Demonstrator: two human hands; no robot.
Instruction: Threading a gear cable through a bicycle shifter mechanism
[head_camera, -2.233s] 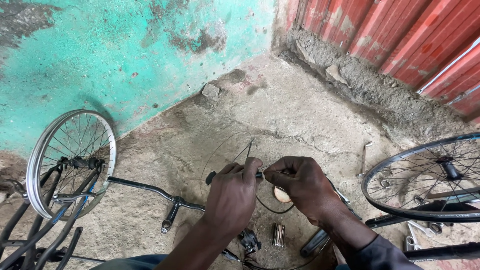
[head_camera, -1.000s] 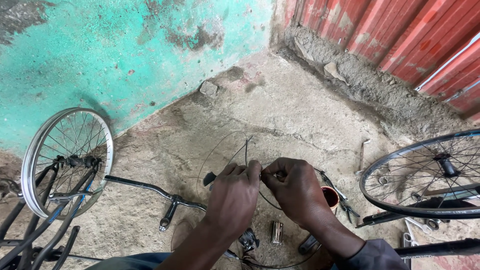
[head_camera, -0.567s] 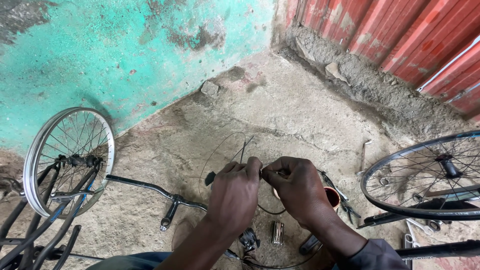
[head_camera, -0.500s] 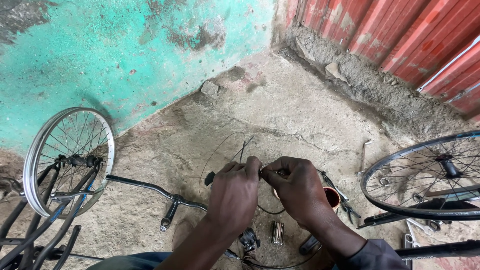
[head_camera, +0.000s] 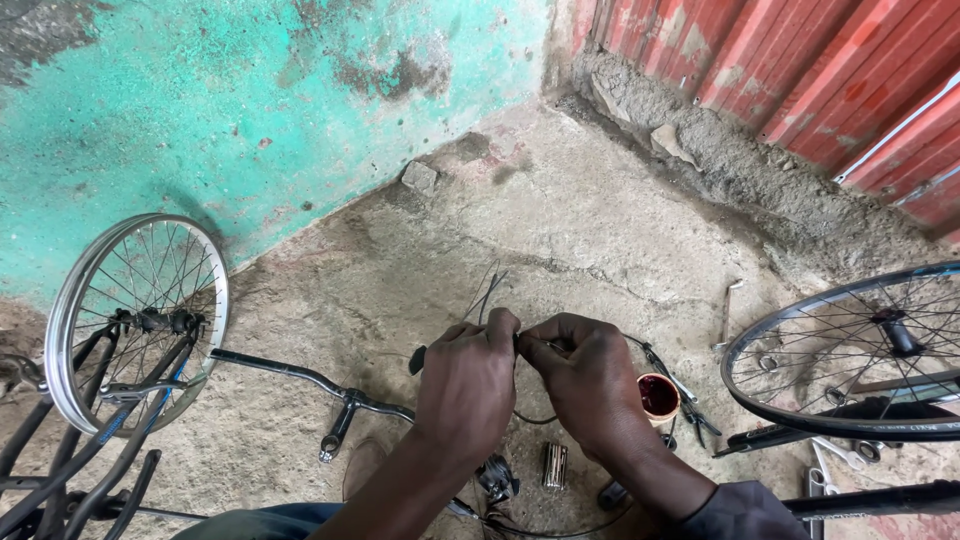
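Pinching a thin cable (head_camera: 530, 345) between them, the left hand (head_camera: 468, 385) and right hand (head_camera: 590, 380) meet at frame centre, fingers curled tight on it. Handlebar (head_camera: 310, 380) lies at 9 o'clock of the hands, a small red cup (head_camera: 658, 396) at 3, 1 wheel (head_camera: 850, 355) beyond.

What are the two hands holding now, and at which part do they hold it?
Both the left hand and right hand pinch thin wires at their lower ends; the exact grip is hidden.
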